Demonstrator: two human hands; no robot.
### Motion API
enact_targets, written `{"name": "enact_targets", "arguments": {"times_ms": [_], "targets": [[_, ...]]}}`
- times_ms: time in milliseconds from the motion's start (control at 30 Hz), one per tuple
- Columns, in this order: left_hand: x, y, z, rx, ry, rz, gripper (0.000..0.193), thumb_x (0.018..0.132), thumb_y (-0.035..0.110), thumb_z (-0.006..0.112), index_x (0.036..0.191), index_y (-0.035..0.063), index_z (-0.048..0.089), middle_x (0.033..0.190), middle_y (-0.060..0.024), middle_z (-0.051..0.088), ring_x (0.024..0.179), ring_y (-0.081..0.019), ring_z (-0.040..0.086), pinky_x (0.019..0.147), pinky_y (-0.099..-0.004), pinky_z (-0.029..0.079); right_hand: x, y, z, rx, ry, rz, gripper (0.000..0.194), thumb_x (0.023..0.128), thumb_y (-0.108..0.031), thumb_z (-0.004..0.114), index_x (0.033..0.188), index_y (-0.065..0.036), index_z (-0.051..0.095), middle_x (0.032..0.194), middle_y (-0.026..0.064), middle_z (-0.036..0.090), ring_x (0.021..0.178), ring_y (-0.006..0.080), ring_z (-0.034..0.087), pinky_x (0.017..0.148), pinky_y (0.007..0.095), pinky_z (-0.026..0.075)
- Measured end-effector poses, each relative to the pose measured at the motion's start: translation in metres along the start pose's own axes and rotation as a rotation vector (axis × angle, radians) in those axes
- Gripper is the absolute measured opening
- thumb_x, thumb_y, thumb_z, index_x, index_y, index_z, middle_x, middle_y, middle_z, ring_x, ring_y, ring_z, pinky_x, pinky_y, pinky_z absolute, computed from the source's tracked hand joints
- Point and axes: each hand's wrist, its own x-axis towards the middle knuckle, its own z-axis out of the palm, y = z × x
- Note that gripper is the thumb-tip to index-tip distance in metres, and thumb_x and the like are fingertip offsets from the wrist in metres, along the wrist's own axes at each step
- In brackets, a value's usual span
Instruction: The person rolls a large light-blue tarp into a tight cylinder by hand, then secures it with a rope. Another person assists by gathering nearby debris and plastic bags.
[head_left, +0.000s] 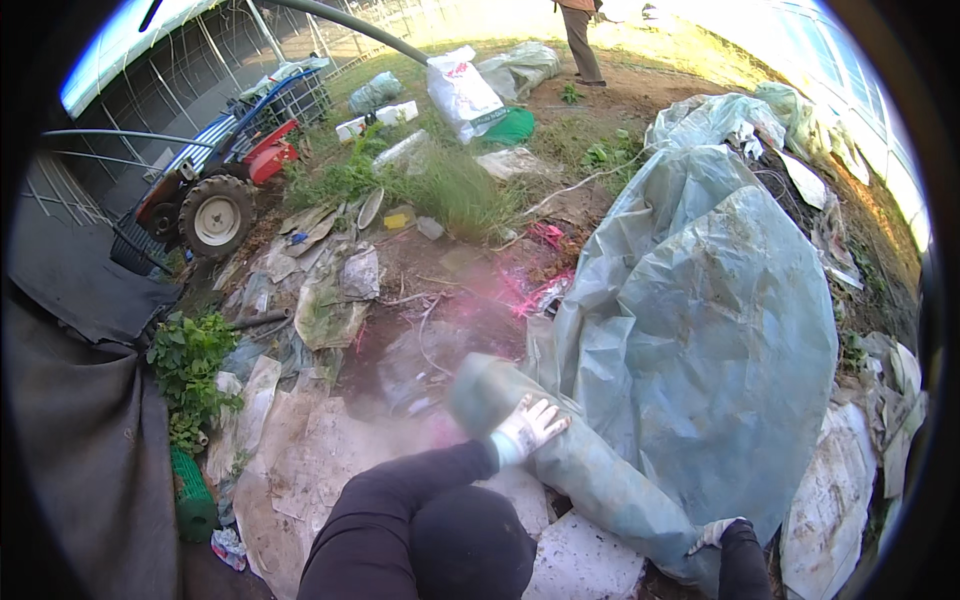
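Note:
Before me lies a large translucent plastic sheet, bluish and dirt-stained, spread over the ground on the right. Its near edge is bunched into a thick roll that slants from the middle of the view down to the lower right. My left hand, in a white glove, rests on top of the roll near its upper left end, fingers apart. At the roll's lower right end is my right hand, also gloved; its fingers are partly hidden, so its hold on the plastic cannot be told.
A small machine with a wheel stands at upper left. Dirty sheets cover the ground at left, beside dark fabric and a green mesh roll. A white sack stands farther off, and another person stands beyond.

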Motion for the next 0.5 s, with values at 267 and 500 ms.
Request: {"name": "enact_targets", "arguments": {"times_ms": [267, 500], "targets": [[0.113, -0.044, 0.035, -0.275, -0.835, 0.126, 0.079, 0.057, 0.021, 0.087, 0.131, 0.0145, 0.061, 0.125, -0.0132, 0.064, 0.113, -0.0306, 0.063, 0.094, -0.0414, 0.050, -0.077, -0.065, 0.016, -0.479, 1.097, 0.138, 0.094, 0.060, -0.041, 0.086, 0.139, -0.009, 0.045, 0.130, 0.0159, 0.056, 0.127, 0.0356, 0.049, 0.113, 0.0487, 0.033], [0.150, -0.066, 0.086, -0.337, -1.076, 0.170, 0.055, 0.059, 0.027, 0.089, 0.107, 0.0061, 0.073, 0.104, -0.0153, 0.072, 0.094, -0.0317, 0.069, 0.082, -0.0407, 0.055, -0.123, -0.149, 0.071, -0.428, 1.389, -0.159, 0.078, 0.071, -0.027, 0.074, 0.137, 0.000, 0.043, 0.137, 0.0284, 0.044, 0.132, 0.0460, 0.038, 0.115, 0.0567, 0.023]]}}
